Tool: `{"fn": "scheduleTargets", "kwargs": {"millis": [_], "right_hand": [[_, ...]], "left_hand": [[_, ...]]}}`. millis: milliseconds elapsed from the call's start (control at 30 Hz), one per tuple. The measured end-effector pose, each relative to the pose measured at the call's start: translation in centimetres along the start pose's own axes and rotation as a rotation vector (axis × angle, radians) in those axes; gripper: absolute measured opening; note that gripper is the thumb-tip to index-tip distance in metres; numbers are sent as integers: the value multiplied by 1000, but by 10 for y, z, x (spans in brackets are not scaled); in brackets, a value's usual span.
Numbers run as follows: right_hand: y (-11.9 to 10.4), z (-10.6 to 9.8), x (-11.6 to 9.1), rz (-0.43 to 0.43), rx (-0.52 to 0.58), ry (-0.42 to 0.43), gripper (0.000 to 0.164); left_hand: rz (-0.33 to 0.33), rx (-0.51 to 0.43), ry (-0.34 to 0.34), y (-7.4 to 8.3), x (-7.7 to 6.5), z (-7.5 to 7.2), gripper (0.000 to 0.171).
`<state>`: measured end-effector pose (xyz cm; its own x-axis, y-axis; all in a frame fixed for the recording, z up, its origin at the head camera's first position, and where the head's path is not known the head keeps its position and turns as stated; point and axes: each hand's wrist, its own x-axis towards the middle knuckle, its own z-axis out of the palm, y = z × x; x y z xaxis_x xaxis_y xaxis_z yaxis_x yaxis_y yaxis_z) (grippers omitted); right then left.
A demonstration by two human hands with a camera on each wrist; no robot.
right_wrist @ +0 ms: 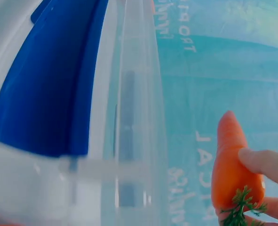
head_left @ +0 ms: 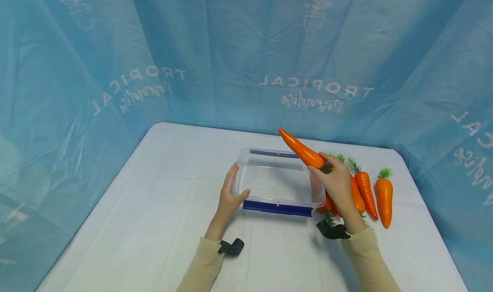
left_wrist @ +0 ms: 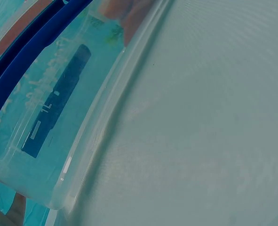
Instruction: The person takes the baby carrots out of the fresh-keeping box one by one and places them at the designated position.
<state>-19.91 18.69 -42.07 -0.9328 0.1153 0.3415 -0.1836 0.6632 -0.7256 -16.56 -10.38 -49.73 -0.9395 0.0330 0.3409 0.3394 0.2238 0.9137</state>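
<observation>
A clear plastic container [head_left: 275,200] with blue latch flaps stands on the white table. Its inside shows no carrots. My left hand [head_left: 228,198] rests at its left end, thumb over the near rim and fingers spread along the side. In my right hand [head_left: 337,178] a carrot [head_left: 300,148] is pinched near its leafy top, its tip pointing up and left over the container's far right part. The right wrist view shows the thumb [right_wrist: 261,162] pressed against the carrot [right_wrist: 230,174], green leaves at its lower end.
Several more carrots lie right of the container, partly hidden by my right arm; one carrot [head_left: 384,202] is outermost. The white table [head_left: 161,206] reaches back to a blue printed curtain [head_left: 231,48], which also hangs at both sides.
</observation>
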Motion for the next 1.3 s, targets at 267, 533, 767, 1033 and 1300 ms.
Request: {"fn": "scheduleTargets", "kwargs": {"millis": [267, 533, 767, 1033, 1300], "right_hand": [[12, -17, -13, 15, -80, 109, 50], [35, -30, -27, 145, -139, 232, 49], [60, -42, -36, 307, -167, 265, 53], [78, -51, -45, 410, -196, 243, 57], [92, -50, -54, 461, -233, 205, 61]], "left_hand": [[1, -8, 1, 1, -1, 0, 76], [-9, 2, 1, -2, -1, 0, 76], [-7, 4, -4, -1, -1, 0, 76], [1, 11, 0, 1, 2, -1, 76], [-18, 6, -7, 0, 1, 0, 77]]}}
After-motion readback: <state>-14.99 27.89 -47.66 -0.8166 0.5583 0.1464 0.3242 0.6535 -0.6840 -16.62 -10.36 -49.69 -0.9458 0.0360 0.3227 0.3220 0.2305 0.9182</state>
